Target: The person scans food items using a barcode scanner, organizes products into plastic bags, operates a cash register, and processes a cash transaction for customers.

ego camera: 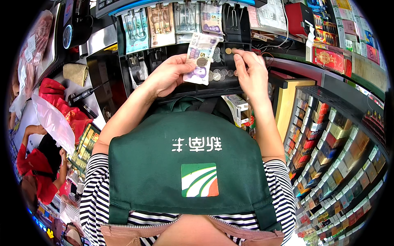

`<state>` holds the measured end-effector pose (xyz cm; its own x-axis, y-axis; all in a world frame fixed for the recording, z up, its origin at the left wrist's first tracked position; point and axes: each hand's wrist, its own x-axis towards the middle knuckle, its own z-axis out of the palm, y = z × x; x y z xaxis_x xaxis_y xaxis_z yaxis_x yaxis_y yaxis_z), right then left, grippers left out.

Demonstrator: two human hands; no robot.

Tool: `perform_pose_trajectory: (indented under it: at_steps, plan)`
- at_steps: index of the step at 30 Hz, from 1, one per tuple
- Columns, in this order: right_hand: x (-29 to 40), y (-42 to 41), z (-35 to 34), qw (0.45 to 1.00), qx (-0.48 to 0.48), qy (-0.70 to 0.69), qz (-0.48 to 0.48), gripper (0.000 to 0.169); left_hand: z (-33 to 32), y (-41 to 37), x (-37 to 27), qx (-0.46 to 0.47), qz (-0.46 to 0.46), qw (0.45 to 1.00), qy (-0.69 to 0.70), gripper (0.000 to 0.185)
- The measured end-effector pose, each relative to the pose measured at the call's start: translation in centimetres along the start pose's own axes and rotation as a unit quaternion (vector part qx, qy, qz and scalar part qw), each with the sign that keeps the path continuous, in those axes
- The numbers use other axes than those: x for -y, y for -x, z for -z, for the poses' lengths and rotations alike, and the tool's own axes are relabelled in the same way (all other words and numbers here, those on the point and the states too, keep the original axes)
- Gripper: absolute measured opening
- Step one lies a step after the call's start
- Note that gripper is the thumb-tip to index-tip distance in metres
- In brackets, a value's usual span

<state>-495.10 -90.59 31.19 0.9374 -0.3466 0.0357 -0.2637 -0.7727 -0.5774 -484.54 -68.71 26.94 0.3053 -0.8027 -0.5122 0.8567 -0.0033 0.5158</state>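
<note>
My left hand (172,73) holds a purple 5 yuan banknote (197,72), with a coin (202,61) lying on it. Below them is an open cash drawer (224,89) with banknotes under wire clips, among them a green 50 note (135,33), brown notes (161,24) and purple 5 notes (211,18). Silver coins (217,76) lie in the drawer's front compartments. Over the right coin compartments is my right hand (252,67), thumb and index finger close together near a gold-coloured coin (228,51); whether a coin is between the fingertips cannot be told.
A screwdriver-like black tool (83,96), a folded brown cloth (75,74) and red fabric (52,92) are at the left. People in red (40,181) stand beyond the counter there. A rack of small packs (332,138) fills the right, near a red packet (327,58). An open carton (240,107) sits below the drawer.
</note>
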Motion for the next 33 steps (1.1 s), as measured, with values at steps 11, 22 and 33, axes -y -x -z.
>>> perform_pose_trajectory:
  at_steps: [11,22,33]
  plan:
    - [-1.9,0.7,-0.2,0.971,0.093,0.204,0.083,0.036,1.2,0.3,-0.6,-0.015,-0.040,0.999,0.026,0.031]
    - [-1.0,-0.4,-1.3,0.991,0.019,-0.074,-0.112,0.015,0.9,-0.4,-0.1,-0.052,-0.054,0.997,-0.002,0.026]
    - [-2.7,-1.2,-0.2,0.993,0.010,0.091,0.070,0.021,1.2,-0.2,1.8,-0.054,-0.184,0.981,-0.032,0.014]
